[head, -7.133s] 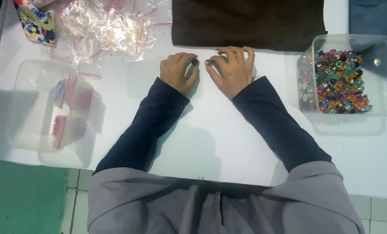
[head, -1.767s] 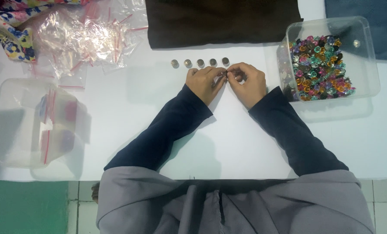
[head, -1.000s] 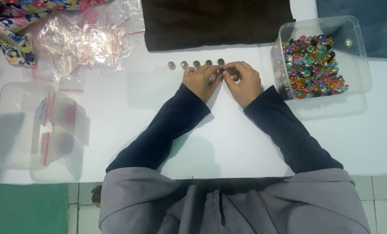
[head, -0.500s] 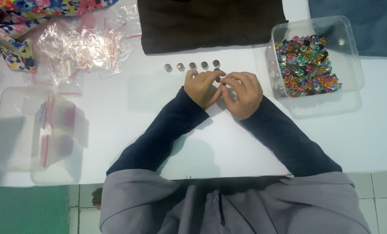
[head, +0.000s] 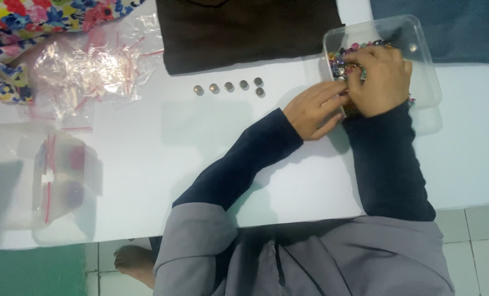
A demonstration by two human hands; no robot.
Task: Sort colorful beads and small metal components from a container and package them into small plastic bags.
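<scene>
Moved from the row of six small round metal studs (head: 229, 87) on the white counter (head: 211, 142): right hand (head: 380, 80) now digging, fingers curled, in the clear plastic tub of coloured beads (head: 420, 66); left hand (head: 314, 108) loosely open at its near wall. Likely fetching another piece.

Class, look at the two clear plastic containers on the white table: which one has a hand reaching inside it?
The clear container at the right, filled with colourful beads. The right hand is inside it; the left hand rests beside it. The other container, far left, is untouched.
</scene>
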